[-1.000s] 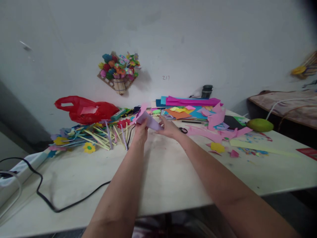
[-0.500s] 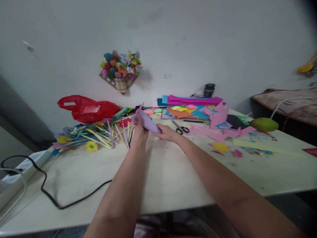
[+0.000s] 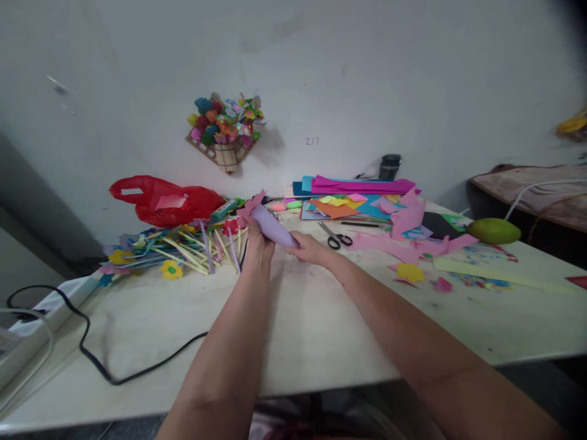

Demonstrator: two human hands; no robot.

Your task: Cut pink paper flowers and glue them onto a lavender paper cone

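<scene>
A lavender cone of paper or thin foam sheet (image 3: 273, 226) is held above the table between both hands, slanting down to the right. My left hand (image 3: 259, 245) is closed around its wider upper end, with the thumb along the side. My right hand (image 3: 312, 249) pinches the narrow lower tip. A pink petal-like piece (image 3: 255, 201) sticks out of the cone's upper end; its lower part is hidden. Black-handled scissors (image 3: 335, 236) lie just right of my right hand. Pale stems (image 3: 192, 256) with foam flowers lie to the left.
A red plastic bag (image 3: 169, 201) sits at the back left, a power strip (image 3: 68, 299) with a black cable (image 3: 112, 379) nearer. Coloured sheets (image 3: 362, 185), pink scraps (image 3: 389, 245) and a green mango-like fruit (image 3: 494, 231) are at right. A flower basket (image 3: 225, 131) hangs on the wall.
The lavender cone has turned slightly in my hands, and more of the pink piece shows at its upper end. Both hands keep their hold; the view has shifted a little.
</scene>
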